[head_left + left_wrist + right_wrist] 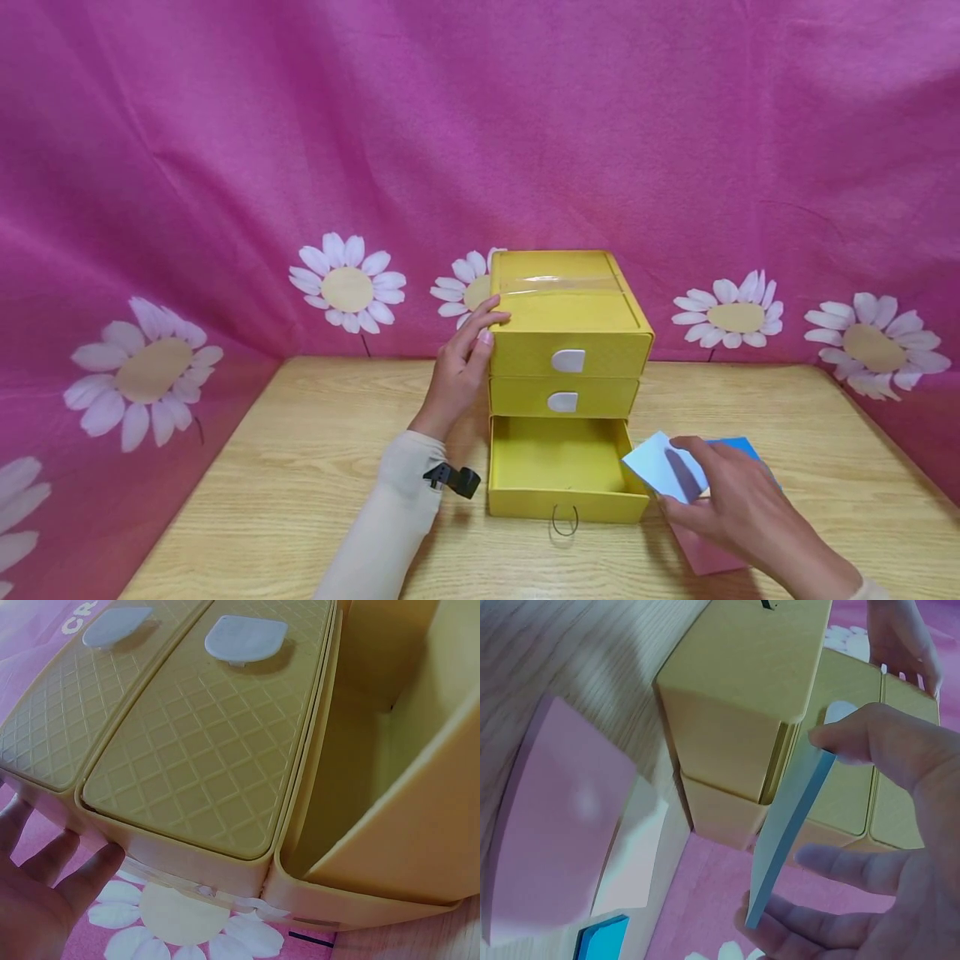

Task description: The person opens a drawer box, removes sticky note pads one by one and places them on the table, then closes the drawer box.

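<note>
A yellow drawer unit [525, 358] stands on the table, its bottom drawer [567, 507] pulled out with a bare floor showing inside. My left hand [459, 375] rests against the unit's upper left side, fingertips on the top edge. In the left wrist view the fingers [82, 881] lie extended along that side. My right hand [742, 504] pinches a light blue sticky note pad [660, 468] between thumb and fingers, beside the drawer's right front corner. The right wrist view shows this pad edge-on [787, 832].
Under and beyond my right hand lie a pink pad [562, 832], a whitish pad [634, 859] and a bright blue pad [604, 941]. A thin wire-like loop [564, 532] hangs on the drawer front. Behind the table hangs a pink flowered cloth [585, 125].
</note>
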{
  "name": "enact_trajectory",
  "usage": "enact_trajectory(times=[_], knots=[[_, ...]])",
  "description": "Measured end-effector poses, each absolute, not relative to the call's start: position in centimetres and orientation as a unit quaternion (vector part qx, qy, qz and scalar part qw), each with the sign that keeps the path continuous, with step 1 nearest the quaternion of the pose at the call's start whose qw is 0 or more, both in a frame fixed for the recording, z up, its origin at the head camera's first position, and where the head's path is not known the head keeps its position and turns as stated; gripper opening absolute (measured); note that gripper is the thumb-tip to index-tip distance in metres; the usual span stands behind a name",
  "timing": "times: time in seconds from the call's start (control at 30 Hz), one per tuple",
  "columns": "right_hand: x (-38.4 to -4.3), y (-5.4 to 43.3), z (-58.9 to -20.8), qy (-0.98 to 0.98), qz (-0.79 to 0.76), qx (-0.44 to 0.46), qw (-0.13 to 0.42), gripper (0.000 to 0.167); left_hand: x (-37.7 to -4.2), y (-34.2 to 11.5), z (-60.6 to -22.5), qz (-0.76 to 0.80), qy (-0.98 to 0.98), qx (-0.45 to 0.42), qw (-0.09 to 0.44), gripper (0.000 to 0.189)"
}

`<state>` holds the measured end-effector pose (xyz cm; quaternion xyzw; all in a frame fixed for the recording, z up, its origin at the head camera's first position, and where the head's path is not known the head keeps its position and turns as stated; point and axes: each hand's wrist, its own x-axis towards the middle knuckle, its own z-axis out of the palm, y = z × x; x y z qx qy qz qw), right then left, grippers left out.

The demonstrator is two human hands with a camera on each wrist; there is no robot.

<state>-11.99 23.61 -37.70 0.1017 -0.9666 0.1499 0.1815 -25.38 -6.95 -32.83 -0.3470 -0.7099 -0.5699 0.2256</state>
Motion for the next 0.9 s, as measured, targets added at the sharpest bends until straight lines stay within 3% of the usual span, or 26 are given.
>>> enact_trajectory(times=[0.57, 0.9], knots=[[-11.4, 26.9, -38.5, -0.979, 0.130, 0.059, 0.145, 0.057, -28.3, -7.0, -35.4, -0.563, -0.705, -0.358, 0.241, 0.030], [-11.2, 28.5, -38.6, -0.990, 0.122, 0.022, 0.074, 0.062, -28.2, -7.0, -35.4, -0.564, -0.707, -0.353, 0.240, 0.030]])
